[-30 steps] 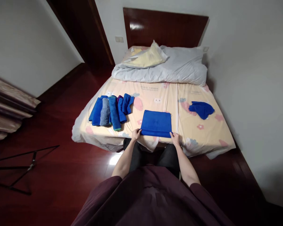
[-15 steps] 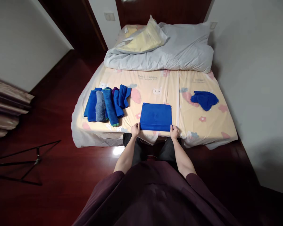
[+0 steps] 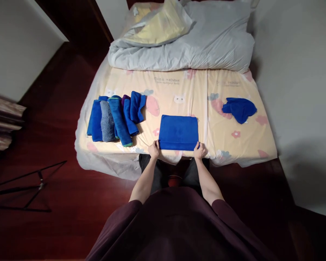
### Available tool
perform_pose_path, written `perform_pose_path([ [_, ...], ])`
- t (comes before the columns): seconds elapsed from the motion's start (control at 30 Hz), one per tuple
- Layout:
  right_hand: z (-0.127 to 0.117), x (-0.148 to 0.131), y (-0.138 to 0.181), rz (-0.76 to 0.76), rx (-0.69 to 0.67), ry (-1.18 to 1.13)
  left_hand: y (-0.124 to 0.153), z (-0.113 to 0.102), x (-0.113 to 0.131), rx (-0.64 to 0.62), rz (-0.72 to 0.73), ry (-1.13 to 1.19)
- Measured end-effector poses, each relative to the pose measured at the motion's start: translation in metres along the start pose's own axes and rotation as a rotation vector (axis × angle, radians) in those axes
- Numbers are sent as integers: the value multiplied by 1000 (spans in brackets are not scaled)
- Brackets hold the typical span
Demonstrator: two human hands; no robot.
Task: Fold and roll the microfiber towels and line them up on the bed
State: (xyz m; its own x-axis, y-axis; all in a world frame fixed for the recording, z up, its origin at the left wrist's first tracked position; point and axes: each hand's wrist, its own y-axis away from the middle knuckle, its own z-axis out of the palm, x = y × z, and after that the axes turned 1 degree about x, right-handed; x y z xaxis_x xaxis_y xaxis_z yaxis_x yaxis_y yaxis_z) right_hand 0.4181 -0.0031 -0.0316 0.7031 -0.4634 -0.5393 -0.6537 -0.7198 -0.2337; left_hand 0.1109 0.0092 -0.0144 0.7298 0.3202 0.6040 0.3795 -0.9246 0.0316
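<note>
A blue towel (image 3: 178, 131) lies flat near the front edge of the bed, with a narrow folded strip along its near side. My left hand (image 3: 154, 149) pinches the near left corner of that strip. At the near right corner my right hand (image 3: 200, 150) is closed on the same towel, fingers and thumb together. Left of it lies a row of rolled towels (image 3: 120, 121), mostly blue, one grey and one showing purple. Apart on the right is a crumpled blue cloth (image 3: 241, 109).
The bed (image 3: 174, 98) has a patterned cream sheet under a clear cover. A grey-white quilt (image 3: 214, 40) and a yellow pillow (image 3: 163, 27) are heaped at its far end. Black tripod legs (image 3: 29, 186) stand on the floor at left, near a curtain (image 3: 5, 123).
The view has tipped down and come a little closer to the bed. Both hands keep their hold on the towel's near corners, and its fold looks much the same.
</note>
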Motion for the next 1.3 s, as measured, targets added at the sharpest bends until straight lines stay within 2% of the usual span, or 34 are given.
perform_pose_path([
  [0.13,6,-2,1,42,12,49,-1,5,-2,38,-28,11],
  [0.23,3,-6,0,52,-52,85,-4,6,-2,49,-44,35],
  [0.4,-9,-13,-3,8,-152,56,-7,3,1,38,-88,154],
  [0.57,-24,-20,-10,-49,-251,15,-7,-5,9,95,-105,221],
  [0.67,-33,-24,-14,-107,-248,26,-11,-13,12,120,12,150],
  [0.8,-44,-31,-18,-255,-218,5,-15,-27,18,76,285,56],
  [0.9,-52,-35,-17,-451,-257,-69,-10,-34,20,-122,564,68],
  [1.0,-60,-30,-12,-757,-421,-128,-2,-32,17,-355,799,48],
  [1.1,-62,-15,-9,-946,-573,-100,3,-24,11,-425,844,-4],
  [1.2,-59,-1,-11,-927,-593,-61,4,-14,9,-393,805,-51],
  [1.3,-52,0,-17,-885,-590,-44,1,-8,12,-369,791,-117],
])
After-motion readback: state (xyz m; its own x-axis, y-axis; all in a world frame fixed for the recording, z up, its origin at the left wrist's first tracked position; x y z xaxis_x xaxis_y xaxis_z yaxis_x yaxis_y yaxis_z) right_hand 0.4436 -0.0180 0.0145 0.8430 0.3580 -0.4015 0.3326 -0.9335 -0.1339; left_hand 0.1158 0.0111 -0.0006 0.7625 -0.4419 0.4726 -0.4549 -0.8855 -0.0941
